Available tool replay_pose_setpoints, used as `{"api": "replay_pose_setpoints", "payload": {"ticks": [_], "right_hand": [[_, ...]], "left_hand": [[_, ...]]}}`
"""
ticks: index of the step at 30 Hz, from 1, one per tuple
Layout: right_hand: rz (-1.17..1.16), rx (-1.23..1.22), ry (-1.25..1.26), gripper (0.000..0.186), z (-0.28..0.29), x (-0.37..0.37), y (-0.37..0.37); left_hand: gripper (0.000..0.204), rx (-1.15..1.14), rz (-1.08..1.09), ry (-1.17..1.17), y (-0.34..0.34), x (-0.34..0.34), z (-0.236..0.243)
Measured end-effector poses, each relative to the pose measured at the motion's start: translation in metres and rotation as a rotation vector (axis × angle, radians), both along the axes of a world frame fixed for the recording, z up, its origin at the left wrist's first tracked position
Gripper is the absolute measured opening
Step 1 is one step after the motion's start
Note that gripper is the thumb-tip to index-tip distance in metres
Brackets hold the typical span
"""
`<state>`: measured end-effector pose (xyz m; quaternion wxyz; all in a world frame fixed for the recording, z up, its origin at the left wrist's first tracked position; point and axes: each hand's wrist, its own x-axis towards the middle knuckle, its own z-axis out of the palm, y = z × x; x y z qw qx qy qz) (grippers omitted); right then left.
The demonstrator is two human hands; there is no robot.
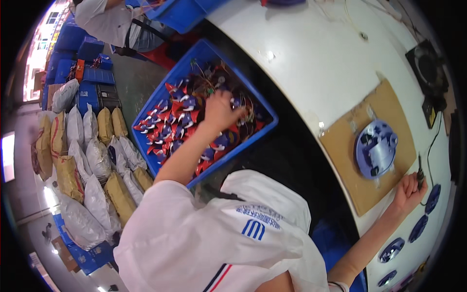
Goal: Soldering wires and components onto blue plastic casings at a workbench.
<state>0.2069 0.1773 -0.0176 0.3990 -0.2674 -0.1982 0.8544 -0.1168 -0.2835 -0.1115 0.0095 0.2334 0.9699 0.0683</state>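
Observation:
A blue plastic bin [270,118] on the left holds many red, blue and white plastic parts [170,124] with tangled wires. My left hand [224,109] reaches into it, fingers apart and bent among the parts and wires; any contact is hard to make out. My right hand [408,192] grips a soldering iron [420,170] with a cord at the white table's right. Left of that hand, a round blue-purple plastic housing [374,148] with dark fittings lies on a taped cardboard sheet [340,141].
Another person [99,24] sits top left beside another blue bin [170,14]. Bagged goods [87,170] and blue crates [87,97] line the left floor. The white table [282,73] carries a dark stand [423,68] and more round housings [391,249] along the right.

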Motion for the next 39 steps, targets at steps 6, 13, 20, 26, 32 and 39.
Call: {"api": "replay_pose_setpoints", "payload": {"ticks": [6, 13, 20, 26, 32, 39], "right_hand": [[-0.137, -0.006, -0.145, 0.020, -0.006, -0.005, -0.012], [-0.207, -0.081, -0.094, 0.018, 0.006, -0.008, -0.021], [-0.136, -0.039, -0.013, 0.017, 0.006, -0.006, -0.020], [-0.145, -0.043, -0.040, 0.017, 0.013, -0.009, -0.017], [-0.189, -0.076, -0.020, 0.019, 0.023, -0.016, -0.027], [-0.207, -0.070, 0.016, 0.020, 0.025, -0.007, -0.022]], "left_hand": [[0.090, -0.508, 0.263, -0.408, -0.024, 0.011, -0.026], [0.067, 0.731, 0.237, -1.114, -0.062, -0.034, 0.147], [0.072, 1.559, -0.338, -1.382, -0.011, -0.047, 0.252], [0.074, 1.436, -0.725, -1.128, 0.062, -0.065, 0.325], [0.048, 0.824, -0.885, 0.003, 0.192, -0.097, 0.310], [0.057, 0.845, -1.034, -0.716, 0.255, -0.032, 0.280]]}}
